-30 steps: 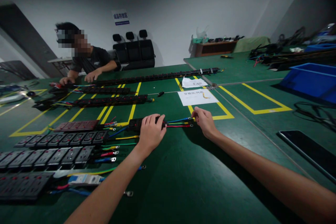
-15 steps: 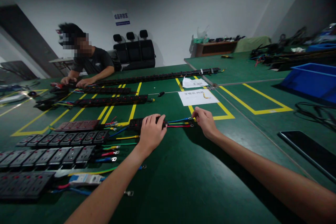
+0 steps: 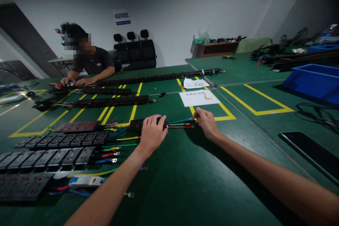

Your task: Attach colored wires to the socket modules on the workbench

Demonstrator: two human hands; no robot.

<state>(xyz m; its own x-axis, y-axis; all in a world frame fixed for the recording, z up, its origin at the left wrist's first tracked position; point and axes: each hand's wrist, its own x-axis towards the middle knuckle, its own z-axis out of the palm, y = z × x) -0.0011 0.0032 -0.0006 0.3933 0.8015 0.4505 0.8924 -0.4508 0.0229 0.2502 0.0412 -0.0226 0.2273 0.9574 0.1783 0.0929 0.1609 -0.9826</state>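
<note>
My left hand [image 3: 153,132] is wrapped over a short black socket strip [image 3: 136,124] on the green table, its fingers bent across the top. From the strip's right end run a blue wire [image 3: 180,121], a red wire [image 3: 181,127] and green and yellow wires, tipped with ring terminals. My right hand [image 3: 205,122] is closed in a pinch at the blue wire's tip; its fingertips cover part of the terminal. The red wire's ring terminal [image 3: 192,126] lies just left of the right hand, apart from it.
Several socket strips [image 3: 63,139] with wires lie at left. Ahead are paper sheets [image 3: 200,99], a small black piece [image 3: 162,94] and long black strips [image 3: 159,77]. A phone [image 3: 308,152] and blue bin [image 3: 315,83] stand right. Another person [image 3: 92,61] works across the table.
Both my hands keep their places on the strip and at the wire tips. The view has shifted very slightly. The other person's hands have moved a little.
</note>
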